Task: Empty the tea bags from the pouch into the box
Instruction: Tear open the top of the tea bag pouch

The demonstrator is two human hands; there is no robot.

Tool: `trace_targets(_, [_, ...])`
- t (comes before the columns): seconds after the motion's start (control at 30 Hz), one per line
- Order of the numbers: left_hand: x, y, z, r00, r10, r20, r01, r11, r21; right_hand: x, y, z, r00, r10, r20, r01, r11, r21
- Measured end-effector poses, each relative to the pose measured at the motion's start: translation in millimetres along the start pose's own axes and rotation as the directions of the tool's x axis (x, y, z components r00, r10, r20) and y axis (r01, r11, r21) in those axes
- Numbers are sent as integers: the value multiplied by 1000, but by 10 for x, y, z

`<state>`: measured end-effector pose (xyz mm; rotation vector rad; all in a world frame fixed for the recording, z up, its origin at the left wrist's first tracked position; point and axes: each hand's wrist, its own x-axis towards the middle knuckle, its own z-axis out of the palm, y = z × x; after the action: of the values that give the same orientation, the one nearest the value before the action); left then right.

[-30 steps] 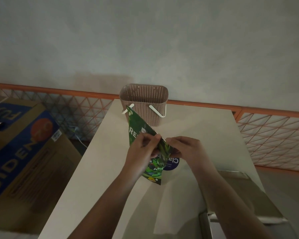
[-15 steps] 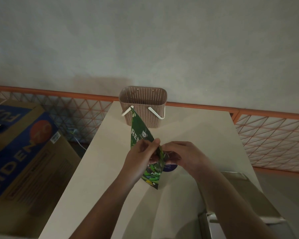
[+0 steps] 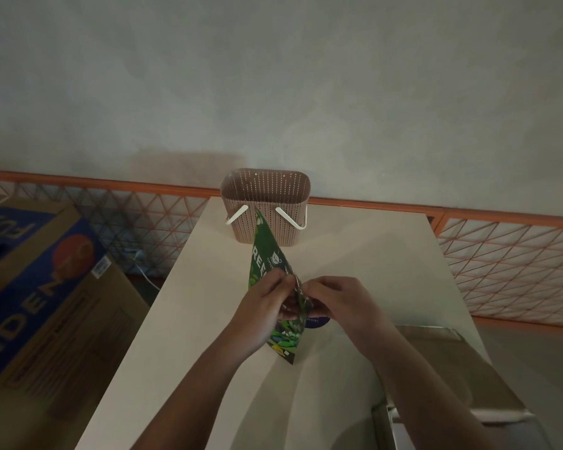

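Both hands pinch the green pouch point(image 3: 267, 261) above the desk point(image 3: 202, 319): left hand point(image 3: 264, 306) at its 9 o'clock edge, right hand point(image 3: 342, 300) at 3 o'clock. The perforated box point(image 3: 267, 203) stands at 12 o'clock.

You hold a green tea pouch point(image 3: 267, 254) edge-on above a pale table point(image 3: 182, 319), its far corner pointing toward a brown perforated basket point(image 3: 265, 190) with white handles that stands at the table's far end. Your left hand point(image 3: 264, 306) pinches the pouch from the left, and your right hand point(image 3: 335, 300) pinches it from the right, fingers curled at the same edge. A printed cardboard box point(image 3: 43, 287) sits off to the left, and an orange lattice railing point(image 3: 507, 274) runs behind, below a grey wall point(image 3: 273, 76).
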<state>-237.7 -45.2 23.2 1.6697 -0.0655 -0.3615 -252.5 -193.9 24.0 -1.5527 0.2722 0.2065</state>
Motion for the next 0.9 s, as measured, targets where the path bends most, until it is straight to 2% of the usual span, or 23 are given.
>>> trace_targets(0.17, [-25, -56, 66, 997, 36, -67, -36, 999, 7, -56, 18, 69, 998, -1, -62, 1, 1000, 5])
trace_targets(0.27, [-27, -54, 102, 994, 43, -96, -45, 999, -18, -80, 57, 74, 982, -141, -126, 121, 981, -154])
trace_targets(0.37, [-10, -39, 108, 996, 27, -86, -31, 998, -46, -120, 45, 33, 967, -235, -99, 212, 956, -203])
trace_targets(0.47, [10, -44, 91, 998, 19, -64, -22, 998, -51, -138, -4, 0, 970, -239, -38, 228, 953, -198])
trace_targets(0.6, [26, -54, 98, 1000, 9, -20, -11, 998, -55, -131, -55, -34, 968, -249, -25, 237, 946, -222])
trace_targets(0.67, [39, -72, 110, 1000, -7, -9, 6, 996, -87, -91, -33, -42, 976, -210, -54, 198, 963, -182])
trace_targets(0.73, [52, -113, 120, 1000, -25, 7, 26, 987, -162, -53, 16, -42, 990, -110, -86, 105, 992, -65])
trace_targets(0.83, [36, -141, 125, 999, -33, 13, 35, 981, -190, -43, 104, -35, 1000, -4, -5, 5, 995, 95])
trace_targets(0.9, [35, -154, 125, 999, -33, -4, 31, 986, -166, -52, 127, -23, 1000, -5, 22, 2, 991, 131])
